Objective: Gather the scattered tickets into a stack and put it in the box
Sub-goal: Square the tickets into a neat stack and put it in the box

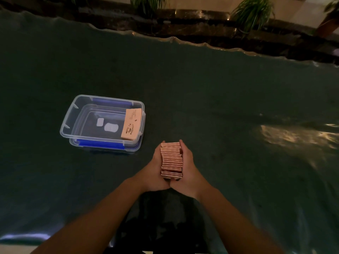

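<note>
Both hands meet at the middle of the view, low over a dark green counter (220, 99). Left hand (156, 173) and right hand (189, 171) press toward each other, heels touching, clamped on a thick stack of pinkish tickets (171, 159) held on edge between the palms. Fingertips of both hands curl over the far end of the stack. The ticket edges line up fairly evenly, with the nearest few sitting slightly skewed.

Ahead of the left hand and off to its left sits a clear plastic box (67, 123) with blue latches on its near and far sides, lid off, resting flat on the counter. Its near right corner lies close to the left hand's fingertips but apart from them. Inside the box, one bundle of tickets (131, 124) leans against the right wall, printed face up. Two pale labels show on the floor of the box, and the remaining floor is bare.

To the right of the right hand and beyond both hands the counter stretches wide, with a patch of glare far to the right. Its far edge is wavy, and past it stand potted plants (251, 13) on a dark ledge.
</note>
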